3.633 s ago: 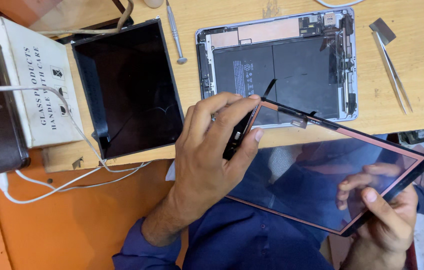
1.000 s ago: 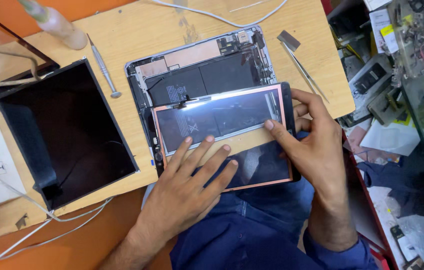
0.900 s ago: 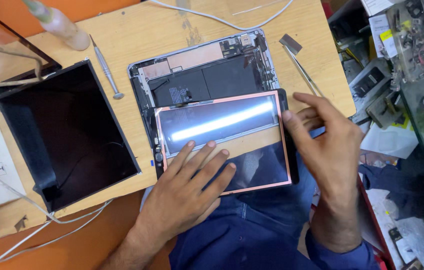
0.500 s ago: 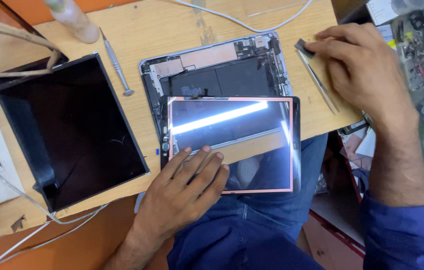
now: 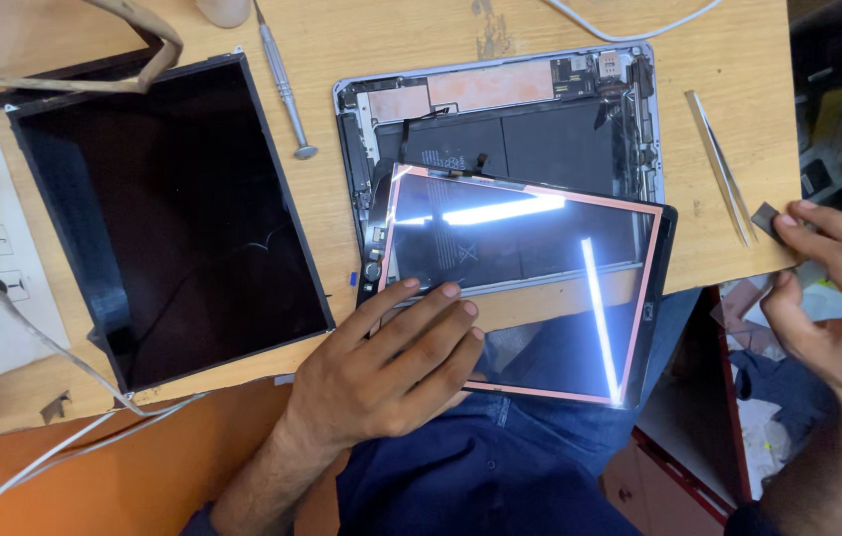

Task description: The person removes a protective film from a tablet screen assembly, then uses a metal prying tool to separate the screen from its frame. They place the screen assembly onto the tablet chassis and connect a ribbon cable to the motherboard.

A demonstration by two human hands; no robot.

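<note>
Pink-edged glass panel [image 5: 530, 288] lies half on the wooden tabletop [image 5: 421, 30] and half over the person's lap, covering the lower part of the opened tablet body [image 5: 500, 119]. The left hand [image 5: 381, 372] presses flat and open on the panel's near left corner, pinning it. The right hand [image 5: 838, 298], fingers loosely curled and gripping nothing, touches a small dark piece [image 5: 765, 220] at the tabletop's right edge, just beside the tweezers [image 5: 724, 169]. The step looks like fetching a tool while the panel is held steady; next the right hand must close on it.
</note>
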